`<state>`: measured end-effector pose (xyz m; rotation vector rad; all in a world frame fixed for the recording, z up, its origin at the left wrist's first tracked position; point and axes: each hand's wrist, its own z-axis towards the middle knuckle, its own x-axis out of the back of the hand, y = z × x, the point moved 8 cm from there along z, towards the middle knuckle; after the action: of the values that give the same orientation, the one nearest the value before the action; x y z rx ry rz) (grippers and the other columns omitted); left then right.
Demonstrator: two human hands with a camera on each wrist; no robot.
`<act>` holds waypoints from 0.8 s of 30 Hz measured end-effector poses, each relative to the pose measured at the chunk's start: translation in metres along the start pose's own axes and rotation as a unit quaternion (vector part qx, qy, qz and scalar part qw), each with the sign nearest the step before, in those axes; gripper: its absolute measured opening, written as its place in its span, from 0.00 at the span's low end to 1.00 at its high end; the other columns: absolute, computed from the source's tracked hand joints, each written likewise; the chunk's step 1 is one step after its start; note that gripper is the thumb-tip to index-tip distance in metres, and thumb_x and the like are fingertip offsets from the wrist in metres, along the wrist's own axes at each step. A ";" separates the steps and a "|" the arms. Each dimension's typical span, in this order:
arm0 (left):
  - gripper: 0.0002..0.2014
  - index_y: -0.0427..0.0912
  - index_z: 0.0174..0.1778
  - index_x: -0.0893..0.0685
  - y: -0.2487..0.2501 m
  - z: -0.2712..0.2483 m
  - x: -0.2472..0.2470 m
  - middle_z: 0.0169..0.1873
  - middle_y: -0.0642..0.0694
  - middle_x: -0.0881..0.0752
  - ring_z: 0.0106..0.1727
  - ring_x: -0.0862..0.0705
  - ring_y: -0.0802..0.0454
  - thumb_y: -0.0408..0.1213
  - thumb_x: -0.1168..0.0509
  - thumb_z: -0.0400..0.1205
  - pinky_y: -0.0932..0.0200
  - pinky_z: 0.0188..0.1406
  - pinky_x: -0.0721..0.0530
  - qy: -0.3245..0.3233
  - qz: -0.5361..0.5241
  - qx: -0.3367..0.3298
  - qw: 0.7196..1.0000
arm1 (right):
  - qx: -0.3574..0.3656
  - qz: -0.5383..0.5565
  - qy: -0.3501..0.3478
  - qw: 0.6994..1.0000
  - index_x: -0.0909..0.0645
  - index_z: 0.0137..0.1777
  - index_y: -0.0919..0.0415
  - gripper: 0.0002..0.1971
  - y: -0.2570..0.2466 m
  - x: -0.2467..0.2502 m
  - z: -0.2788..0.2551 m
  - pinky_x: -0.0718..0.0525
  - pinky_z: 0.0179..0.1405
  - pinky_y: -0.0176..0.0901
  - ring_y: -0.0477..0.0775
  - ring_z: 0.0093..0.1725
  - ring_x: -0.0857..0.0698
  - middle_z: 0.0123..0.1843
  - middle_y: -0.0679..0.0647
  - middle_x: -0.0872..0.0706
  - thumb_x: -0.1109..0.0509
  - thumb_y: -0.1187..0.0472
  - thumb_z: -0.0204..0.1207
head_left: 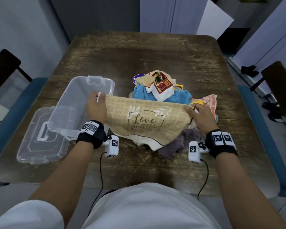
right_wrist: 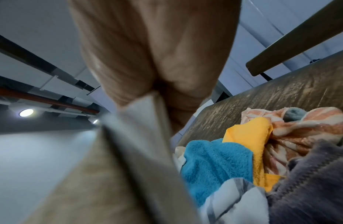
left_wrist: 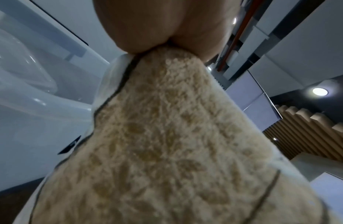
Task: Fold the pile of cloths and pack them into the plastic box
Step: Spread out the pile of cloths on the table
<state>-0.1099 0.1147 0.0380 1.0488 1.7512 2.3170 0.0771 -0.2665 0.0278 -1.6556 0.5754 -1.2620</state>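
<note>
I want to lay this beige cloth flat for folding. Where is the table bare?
Bare table: along the near edge, before the beige cloth, and across the far half beyond the plastic box and cloth pile. Crowded: box and lid left, pile centre-right.

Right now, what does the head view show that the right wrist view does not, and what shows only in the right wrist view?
Only the head view: the box, its lid, the left hand pinching one top corner of the beige cloth, and the word Love printed on that cloth. Only the right wrist view: the ceiling lamps. Both: the right hand pinching the beige cloth's other top corner, the blue cloth, the orange striped cloth and the table.
</note>
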 end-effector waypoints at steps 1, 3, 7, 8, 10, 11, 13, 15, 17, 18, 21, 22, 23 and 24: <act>0.11 0.39 0.49 0.21 -0.001 -0.001 0.004 0.45 0.43 0.17 0.49 0.19 0.44 0.44 0.40 0.89 0.53 0.49 0.24 0.010 -0.007 0.001 1.000 | -0.007 0.017 -0.017 1.000 0.15 0.46 0.62 0.10 -0.001 0.001 -0.004 0.23 0.37 0.26 0.39 0.36 0.18 0.41 0.52 0.14 0.28 0.56 0.83; 0.12 0.38 0.52 0.20 -0.004 0.000 0.011 0.47 0.44 0.17 0.52 0.19 0.44 0.44 0.40 0.89 0.52 0.54 0.23 0.007 -0.007 0.010 1.000 | -0.039 0.072 -0.062 0.995 0.14 0.44 0.60 0.11 0.002 -0.001 -0.010 0.18 0.42 0.35 0.44 0.39 0.15 0.41 0.53 0.11 0.25 0.52 0.81; 0.11 0.42 0.50 0.19 -0.014 0.009 -0.002 0.51 0.37 0.15 0.55 0.18 0.37 0.45 0.40 0.88 0.47 0.58 0.22 -0.107 0.088 0.042 0.990 | -0.083 0.103 -0.148 0.980 0.13 0.49 0.64 0.14 0.005 -0.004 -0.018 0.15 0.49 0.51 0.56 0.46 0.10 0.48 0.61 0.07 0.25 0.51 0.80; 0.10 0.43 0.50 0.20 -0.014 0.008 -0.010 0.53 0.35 0.15 0.57 0.18 0.35 0.46 0.40 0.87 0.45 0.60 0.21 -0.145 0.124 0.042 0.981 | -0.084 0.083 -0.159 0.980 0.13 0.49 0.64 0.15 0.007 -0.005 -0.017 0.15 0.47 0.47 0.53 0.44 0.11 0.46 0.59 0.08 0.26 0.50 0.80; 0.12 0.39 0.56 0.20 -0.013 0.002 -0.031 0.57 0.31 0.15 0.61 0.18 0.31 0.44 0.41 0.89 0.46 0.59 0.23 -0.196 0.183 0.032 0.963 | -0.064 -0.021 -0.172 0.983 0.16 0.44 0.64 0.16 0.012 -0.012 -0.011 0.20 0.38 0.36 0.45 0.37 0.15 0.38 0.52 0.12 0.28 0.50 0.82; 0.13 0.34 0.60 0.21 -0.012 -0.002 -0.042 0.58 0.29 0.16 0.62 0.19 0.30 0.41 0.43 0.90 0.46 0.56 0.24 -0.200 0.201 0.024 0.958 | -0.051 -0.071 -0.166 0.982 0.18 0.42 0.65 0.17 0.016 -0.018 -0.007 0.24 0.35 0.35 0.44 0.35 0.19 0.37 0.51 0.15 0.29 0.50 0.84; 0.14 0.30 0.65 0.25 -0.010 -0.012 -0.063 0.57 0.26 0.16 0.60 0.18 0.27 0.37 0.46 0.91 0.44 0.53 0.24 -0.192 0.211 0.010 0.958 | -0.042 -0.130 -0.132 0.982 0.21 0.41 0.65 0.17 0.034 -0.035 0.003 0.28 0.38 0.45 0.49 0.37 0.22 0.37 0.54 0.19 0.32 0.52 0.86; 0.14 0.30 0.67 0.28 -0.016 -0.023 -0.082 0.55 0.26 0.16 0.57 0.17 0.27 0.35 0.48 0.92 0.42 0.48 0.24 -0.193 0.210 0.018 0.958 | -0.065 -0.144 -0.093 0.983 0.24 0.40 0.61 0.15 0.055 -0.053 0.008 0.31 0.41 0.49 0.54 0.40 0.23 0.36 0.52 0.22 0.35 0.54 0.87; 0.15 0.31 0.70 0.31 -0.029 -0.031 -0.100 0.53 0.27 0.15 0.54 0.16 0.29 0.36 0.49 0.92 0.43 0.44 0.23 -0.197 0.213 0.034 0.956 | -0.101 -0.150 -0.068 0.981 0.26 0.45 0.64 0.12 0.074 -0.072 0.007 0.31 0.40 0.49 0.60 0.43 0.22 0.37 0.53 0.23 0.38 0.57 0.89; 0.15 0.31 0.72 0.32 -0.037 -0.034 -0.109 0.53 0.27 0.15 0.53 0.15 0.30 0.36 0.49 0.92 0.42 0.45 0.21 -0.209 0.213 0.042 0.954 | -0.118 -0.149 -0.072 0.979 0.26 0.48 0.65 0.11 0.083 -0.083 0.005 0.30 0.40 0.50 0.61 0.44 0.21 0.39 0.55 0.22 0.39 0.58 0.89; 0.13 0.34 0.69 0.34 -0.061 -0.051 -0.137 0.52 0.31 0.16 0.54 0.15 0.31 0.35 0.45 0.90 0.43 0.52 0.17 -0.300 0.194 0.079 0.931 | -0.137 -0.151 -0.121 0.972 0.25 0.55 0.62 0.06 0.101 -0.119 -0.002 0.25 0.37 0.47 0.61 0.45 0.18 0.43 0.55 0.18 0.34 0.59 0.86; 0.15 0.36 0.68 0.35 -0.071 -0.058 -0.144 0.52 0.33 0.17 0.55 0.15 0.33 0.35 0.42 0.88 0.46 0.52 0.18 -0.334 0.185 0.092 0.919 | -0.136 -0.154 -0.133 0.970 0.26 0.56 0.60 0.08 0.107 -0.129 -0.002 0.22 0.41 0.49 0.61 0.48 0.17 0.47 0.56 0.17 0.32 0.58 0.84; 0.17 0.37 0.68 0.36 -0.079 -0.064 -0.151 0.53 0.34 0.17 0.56 0.15 0.33 0.35 0.38 0.87 0.48 0.52 0.19 -0.358 0.180 0.101 0.910 | -0.141 -0.162 -0.140 0.967 0.26 0.58 0.59 0.10 0.114 -0.137 -0.002 0.20 0.47 0.52 0.63 0.53 0.16 0.53 0.58 0.16 0.31 0.57 0.83; 0.20 0.37 0.68 0.36 -0.086 -0.068 -0.155 0.56 0.33 0.16 0.58 0.15 0.33 0.36 0.35 0.86 0.48 0.53 0.19 -0.372 0.182 0.109 0.904 | -0.146 -0.179 -0.140 0.963 0.28 0.60 0.57 0.12 0.119 -0.141 -0.002 0.20 0.53 0.55 0.65 0.57 0.17 0.58 0.59 0.18 0.31 0.56 0.83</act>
<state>-0.0571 0.0232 -0.1198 2.0922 1.5788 1.4968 0.0446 -0.2067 -0.1439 -2.2184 0.3035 -1.2007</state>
